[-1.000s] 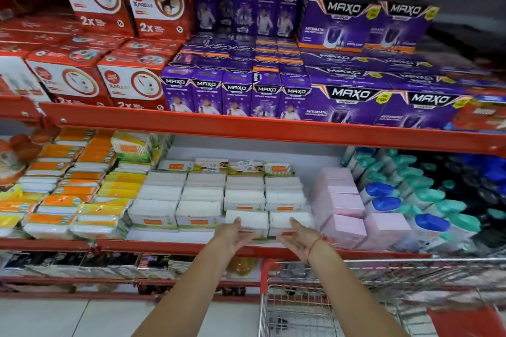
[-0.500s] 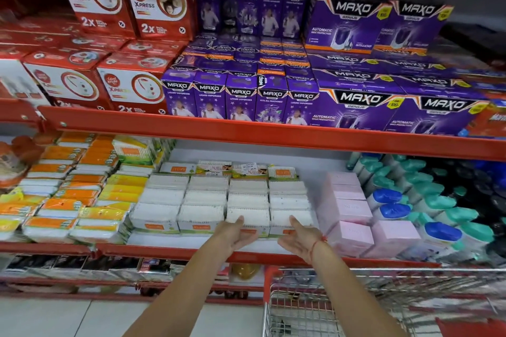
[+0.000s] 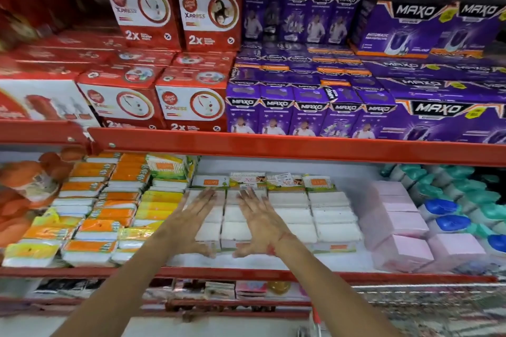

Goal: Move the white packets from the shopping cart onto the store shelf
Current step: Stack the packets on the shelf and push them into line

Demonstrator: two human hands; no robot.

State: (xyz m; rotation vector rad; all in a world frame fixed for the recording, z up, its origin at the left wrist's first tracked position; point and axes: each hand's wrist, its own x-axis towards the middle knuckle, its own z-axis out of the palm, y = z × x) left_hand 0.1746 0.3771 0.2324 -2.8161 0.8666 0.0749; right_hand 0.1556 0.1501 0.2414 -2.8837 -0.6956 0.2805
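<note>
Currently both hands lie flat, fingers spread, on the white packets [image 3: 290, 216] stacked on the store shelf [image 3: 246, 272]; neither hand is closed around anything. The left hand [image 3: 189, 224] covers the leftmost white column and the right hand [image 3: 260, 223] the column next to it, the two hands near each other but apart, thumbs turned inward at the front edge. The step in hand appears to be squaring these two columns. To do it well, press evenly with the palms, push the packets straight back until their fronts line up with the two columns to the right of the right hand, and avoid tilting the soft wrappers. Left of the left hand lie yellow and orange packets [image 3: 109, 216]; right of the right hand, beyond the white columns, stand pink boxes [image 3: 405, 224]. Above the hands a red shelf beam [image 3: 273, 145] carries purple boxes [image 3: 301, 112] and red boxes [image 3: 191, 101]. The shopping cart [image 3: 427, 306] shows only as blurred wire mesh below the right forearm; its contents cannot be made out.
</note>
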